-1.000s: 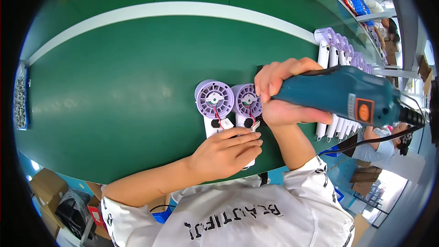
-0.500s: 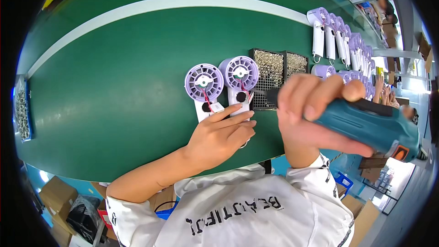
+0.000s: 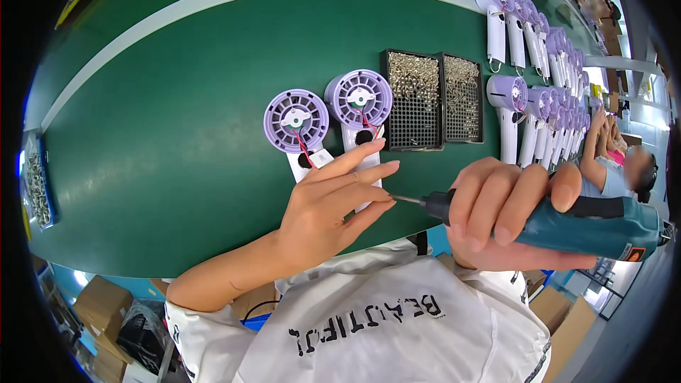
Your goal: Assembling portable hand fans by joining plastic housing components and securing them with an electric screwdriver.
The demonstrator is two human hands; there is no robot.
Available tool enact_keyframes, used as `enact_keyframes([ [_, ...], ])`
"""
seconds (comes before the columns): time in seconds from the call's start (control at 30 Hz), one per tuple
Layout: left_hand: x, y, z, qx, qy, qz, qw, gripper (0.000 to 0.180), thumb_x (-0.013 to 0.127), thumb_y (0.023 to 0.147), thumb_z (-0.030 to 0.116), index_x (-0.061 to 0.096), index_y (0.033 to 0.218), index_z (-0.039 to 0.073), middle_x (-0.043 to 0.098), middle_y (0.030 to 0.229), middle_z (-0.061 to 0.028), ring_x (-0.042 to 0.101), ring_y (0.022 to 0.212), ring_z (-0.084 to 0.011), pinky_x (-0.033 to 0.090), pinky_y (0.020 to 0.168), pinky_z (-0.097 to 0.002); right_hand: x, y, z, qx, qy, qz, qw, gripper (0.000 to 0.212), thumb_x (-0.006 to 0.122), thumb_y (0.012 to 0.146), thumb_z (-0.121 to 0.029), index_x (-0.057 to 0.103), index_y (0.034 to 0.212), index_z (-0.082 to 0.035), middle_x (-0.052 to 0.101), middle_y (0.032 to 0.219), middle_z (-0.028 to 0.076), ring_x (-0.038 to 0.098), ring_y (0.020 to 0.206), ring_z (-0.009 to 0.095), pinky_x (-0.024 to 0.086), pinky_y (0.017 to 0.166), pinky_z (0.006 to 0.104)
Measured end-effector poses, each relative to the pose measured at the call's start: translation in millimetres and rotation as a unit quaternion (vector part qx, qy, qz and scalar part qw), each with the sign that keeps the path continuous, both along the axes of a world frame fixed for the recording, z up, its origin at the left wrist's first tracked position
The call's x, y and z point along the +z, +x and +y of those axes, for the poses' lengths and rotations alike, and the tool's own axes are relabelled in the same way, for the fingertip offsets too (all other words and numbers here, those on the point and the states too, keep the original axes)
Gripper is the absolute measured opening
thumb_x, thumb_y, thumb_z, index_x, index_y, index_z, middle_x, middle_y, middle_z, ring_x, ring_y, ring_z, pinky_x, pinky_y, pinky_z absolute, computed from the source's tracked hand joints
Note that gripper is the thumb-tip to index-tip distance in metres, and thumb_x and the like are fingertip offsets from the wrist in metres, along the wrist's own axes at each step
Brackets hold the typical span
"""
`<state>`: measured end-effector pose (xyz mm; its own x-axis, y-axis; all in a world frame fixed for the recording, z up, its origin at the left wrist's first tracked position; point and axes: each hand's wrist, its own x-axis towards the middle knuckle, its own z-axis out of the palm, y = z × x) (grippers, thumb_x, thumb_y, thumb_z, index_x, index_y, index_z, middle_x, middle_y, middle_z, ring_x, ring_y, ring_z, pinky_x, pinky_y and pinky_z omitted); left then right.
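My right hand [image 3: 496,216] wraps round a teal and black electric screwdriver [image 3: 592,230], held level with its thin bit [image 3: 406,199] pointing left. The thumb and forefinger of my left hand [image 3: 323,206] come together right at the bit's tip; anything between them is too small to make out. Its other fingers stretch across the white handle of a lilac handheld fan [image 3: 360,99], whose round head faces up with red wires showing. Close on its left lies a second lilac fan [image 3: 296,120] with a white connector [image 3: 321,159], its handle partly under my left hand.
Two black perforated trays [image 3: 412,147] of small metal screws stand beyond the bit. Rows of lilac and white fans [image 3: 507,92] line the right side of the green table [image 3: 177,135]. A blue-edged box of metal parts [image 3: 35,181] is at far left. Another person [image 3: 617,170] sits at far right.
The screwdriver has come down toward me, its bit leaving the screw tray's edge for my left fingertips. My left hand stays over the fan handles. The whole view has shifted slightly.
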<state>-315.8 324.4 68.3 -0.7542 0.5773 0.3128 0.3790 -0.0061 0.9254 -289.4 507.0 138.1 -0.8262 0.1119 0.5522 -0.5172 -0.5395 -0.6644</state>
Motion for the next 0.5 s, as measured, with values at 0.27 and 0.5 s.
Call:
enact_keyframes([
  [0.27, -3.4, 2.4, 0.7, -0.002, 0.019, -0.016, 1.000, 0.012, 0.076, 0.074, -0.004, 0.070, 0.084, -0.002, 0.072, 0.103, -0.0173, 0.059, 0.118, -0.0311, 0.059, 0.077, -0.0336, -2.7, 2.8, 0.0, 0.008, 0.023, -0.042, 0.999, 0.061, 0.052, 0.089, -0.066, 0.045, 0.115, -0.011, 0.056, 0.070, 0.005, 0.053, 0.044, 0.016, 0.045, 0.039, 0.0301],
  [0.5, -7.3, 2.5, -0.2, -0.002, 0.024, -0.008, 1.000, 0.014, 0.077, 0.071, -0.003, 0.070, 0.083, -0.001, 0.071, 0.102, -0.0157, 0.067, 0.090, -0.0221, 0.057, 0.066, -0.0307, 2.9, -3.0, 0.3, 0.061, 0.043, -0.037, 0.997, 0.060, 0.051, 0.089, -0.068, 0.044, 0.108, -0.012, 0.055, 0.066, 0.006, 0.054, 0.044, 0.016, 0.046, 0.039, 0.0308],
])
